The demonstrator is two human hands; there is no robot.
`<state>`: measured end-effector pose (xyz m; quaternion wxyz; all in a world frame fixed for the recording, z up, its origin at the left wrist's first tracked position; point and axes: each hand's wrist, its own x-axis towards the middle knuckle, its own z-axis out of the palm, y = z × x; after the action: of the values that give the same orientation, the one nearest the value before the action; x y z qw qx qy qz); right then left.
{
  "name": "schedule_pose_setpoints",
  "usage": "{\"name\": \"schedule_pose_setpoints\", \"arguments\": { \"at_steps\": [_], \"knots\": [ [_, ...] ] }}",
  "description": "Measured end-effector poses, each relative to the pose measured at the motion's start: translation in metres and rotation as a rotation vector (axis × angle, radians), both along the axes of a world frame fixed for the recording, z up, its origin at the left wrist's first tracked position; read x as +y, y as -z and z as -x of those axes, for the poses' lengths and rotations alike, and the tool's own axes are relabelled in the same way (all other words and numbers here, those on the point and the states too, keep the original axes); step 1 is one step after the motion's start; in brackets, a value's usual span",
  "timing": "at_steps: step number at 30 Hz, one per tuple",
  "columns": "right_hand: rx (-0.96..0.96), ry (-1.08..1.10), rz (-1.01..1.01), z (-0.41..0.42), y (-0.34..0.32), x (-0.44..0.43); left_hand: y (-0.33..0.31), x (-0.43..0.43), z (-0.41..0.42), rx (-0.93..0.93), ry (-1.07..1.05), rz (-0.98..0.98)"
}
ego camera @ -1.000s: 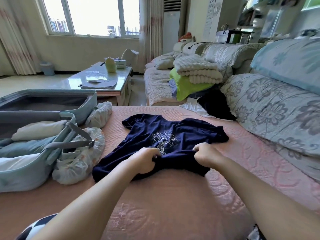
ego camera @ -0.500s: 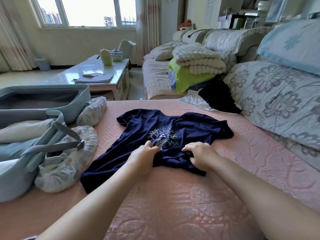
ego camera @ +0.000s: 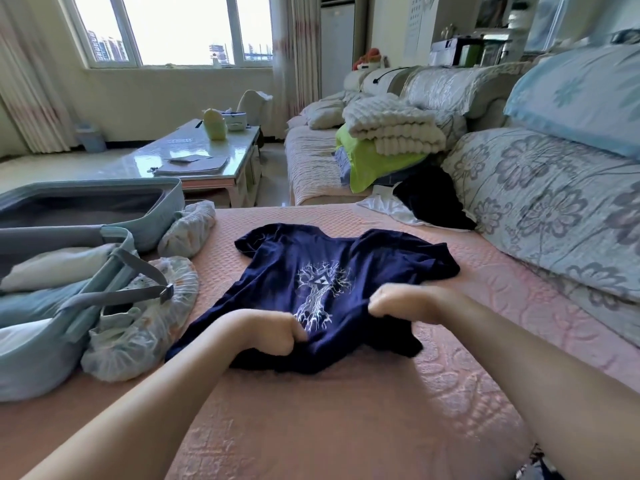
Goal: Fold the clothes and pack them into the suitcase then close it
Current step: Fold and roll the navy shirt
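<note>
Both hands are clenched on the navy T-shirt [ego camera: 294, 258]. The left hand [ego camera: 273, 329] bunches the cloth just below and to the left of the print. The right hand [ego camera: 398, 299] grips a fold just right of it, knuckles up. The 2 bare forearms reach forward from the near edge, the fists close together with the print's lower part between them. The shirt lies front up on the pink quilted cover [ego camera: 346, 410], collar and sleeves spread away from the person and the near hem gathered under the fists. Its print is a white branching tree with a small triangle at the centre; I can read no words on it. To the left the pale blue suitcase [ego camera: 166, 206] lies open, with folded clothes [ego camera: 52, 265] inside under grey straps.
</note>
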<state>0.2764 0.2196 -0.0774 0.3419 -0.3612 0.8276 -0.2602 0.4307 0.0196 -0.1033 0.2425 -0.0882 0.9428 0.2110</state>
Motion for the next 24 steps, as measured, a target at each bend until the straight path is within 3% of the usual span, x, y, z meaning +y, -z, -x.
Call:
{"name": "schedule_pose_setpoints", "arguments": {
  "at_steps": [3, 5, 7, 10, 12, 18, 24],
  "knots": [
    [-0.386, -0.197, -0.488, -0.021, 0.006, 0.021, 0.0, 0.023, -0.011, -0.318, 0.051, -0.091],
    [-0.499, -0.29, -0.583, -0.024, 0.014, 0.029, 0.009, 0.034, -0.012, -0.439, -0.004, -0.188],
    [-0.478, -0.24, -0.515, -0.019, 0.019, 0.033, 0.011, 0.043, -0.007, -0.325, -0.038, -0.183],
    [-0.236, 0.011, -0.265, -0.005, 0.025, 0.04, 0.007, 0.057, 0.004, 0.085, 0.011, -0.106],
    [-0.037, 0.134, -0.171, 0.008, 0.027, 0.047, 0.007, 0.072, 0.017, 0.222, 0.039, -0.074],
    [0.301, 0.368, -0.066, 0.069, 0.033, 0.065, 0.019, 0.119, 0.095, 0.415, -0.037, 0.015],
    [0.701, 0.321, -0.226, 0.141, 0.053, 0.069, 0.038, 0.145, 0.179, 0.499, -0.16, 0.123]
  ]
}}
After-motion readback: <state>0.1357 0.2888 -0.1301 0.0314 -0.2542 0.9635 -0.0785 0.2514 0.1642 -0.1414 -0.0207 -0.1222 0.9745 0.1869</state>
